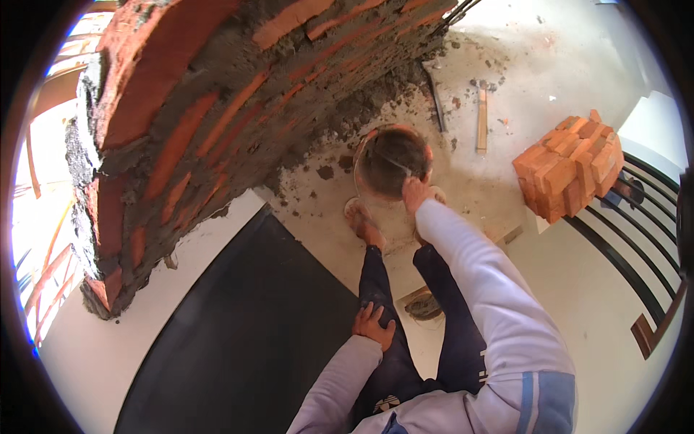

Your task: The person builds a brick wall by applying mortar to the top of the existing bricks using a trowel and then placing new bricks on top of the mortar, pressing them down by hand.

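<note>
My right hand [416, 194] is closed around the handle of a trowel [392, 160], reaching over the near rim of a round tub [357, 171]. The trowel's blade rests in or on the grey wet mortar [405, 147] inside; how deep it goes I cannot tell. My left hand [374, 325] lies on my left knee with its fingers spread, holding nothing. The tub stands on the floor just beyond my feet.
A rough brick wall [238, 130] with mortar joints rises at left. A hammer [482, 119] and a dark metal bar [435, 98] lie past the tub. Stacked bricks [567, 166] stand right, near a black railing [622, 253]; a person shows beyond it. A dark panel [246, 325] lies left.
</note>
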Available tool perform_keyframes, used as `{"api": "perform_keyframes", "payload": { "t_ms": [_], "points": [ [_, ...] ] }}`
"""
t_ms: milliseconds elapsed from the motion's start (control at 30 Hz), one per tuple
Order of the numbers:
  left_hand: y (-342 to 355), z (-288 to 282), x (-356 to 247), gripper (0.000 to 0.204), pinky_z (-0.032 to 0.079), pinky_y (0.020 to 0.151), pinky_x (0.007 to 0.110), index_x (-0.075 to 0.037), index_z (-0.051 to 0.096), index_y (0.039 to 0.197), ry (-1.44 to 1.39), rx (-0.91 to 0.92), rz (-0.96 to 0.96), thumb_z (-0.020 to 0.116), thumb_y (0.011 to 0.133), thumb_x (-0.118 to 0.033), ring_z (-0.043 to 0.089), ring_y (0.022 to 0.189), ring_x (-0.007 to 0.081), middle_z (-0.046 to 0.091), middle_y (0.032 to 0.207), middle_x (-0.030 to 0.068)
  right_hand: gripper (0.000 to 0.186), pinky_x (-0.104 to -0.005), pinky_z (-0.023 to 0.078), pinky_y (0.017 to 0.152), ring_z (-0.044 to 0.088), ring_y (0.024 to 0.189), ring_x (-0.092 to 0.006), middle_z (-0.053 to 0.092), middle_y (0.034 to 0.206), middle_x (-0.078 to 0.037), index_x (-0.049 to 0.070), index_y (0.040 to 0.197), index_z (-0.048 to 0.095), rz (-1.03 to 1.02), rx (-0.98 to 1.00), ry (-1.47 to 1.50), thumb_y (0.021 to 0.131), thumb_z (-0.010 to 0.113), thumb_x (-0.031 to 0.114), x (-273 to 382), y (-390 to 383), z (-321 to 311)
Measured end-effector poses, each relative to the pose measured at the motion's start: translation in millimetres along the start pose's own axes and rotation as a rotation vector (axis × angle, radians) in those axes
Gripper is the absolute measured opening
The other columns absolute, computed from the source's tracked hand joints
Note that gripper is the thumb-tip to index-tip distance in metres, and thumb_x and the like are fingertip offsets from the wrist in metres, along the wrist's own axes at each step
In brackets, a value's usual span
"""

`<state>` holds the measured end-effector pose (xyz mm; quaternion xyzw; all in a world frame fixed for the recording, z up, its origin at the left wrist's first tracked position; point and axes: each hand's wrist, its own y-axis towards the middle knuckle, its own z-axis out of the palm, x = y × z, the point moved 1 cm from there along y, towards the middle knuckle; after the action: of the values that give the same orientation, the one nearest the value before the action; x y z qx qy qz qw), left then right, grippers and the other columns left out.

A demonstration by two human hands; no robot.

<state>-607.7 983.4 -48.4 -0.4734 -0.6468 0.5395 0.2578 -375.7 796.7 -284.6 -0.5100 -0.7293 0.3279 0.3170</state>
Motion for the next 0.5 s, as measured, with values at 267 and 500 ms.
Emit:
{"api": "perform_keyframes", "payload": {
  "t_ms": [267,500],
  "points": [
    [5,-14,3,0.063,0.019,0.117,0.040,-0.012,0.051,0.136,0.038,0.036,0.019,0.059,0.083,-0.046,0.025,0.141,0.0318,0.031,0.152,0.0121,0.041,-0.0414,0.047,0.092,0.052,0.117,-0.0361,0.057,0.118,-0.022,-0.002,0.121,0.054,0.144,0.141,0.949,0.087,0.054,0.021,-30,-5,-22],
    [8,-8,13,0.061,0.022,0.116,0.040,-0.011,0.055,0.132,-0.002,0.009,0.004,0.063,0.081,-0.043,0.027,0.140,0.0330,0.036,0.149,0.0136,0.036,-0.0456,0.052,0.067,0.064,0.084,-0.0403,0.065,0.085,-0.024,0.000,0.109,0.061,-0.129,-0.223,0.379,0.094,0.048,0.029,-44,-6,57]
  ]
}}
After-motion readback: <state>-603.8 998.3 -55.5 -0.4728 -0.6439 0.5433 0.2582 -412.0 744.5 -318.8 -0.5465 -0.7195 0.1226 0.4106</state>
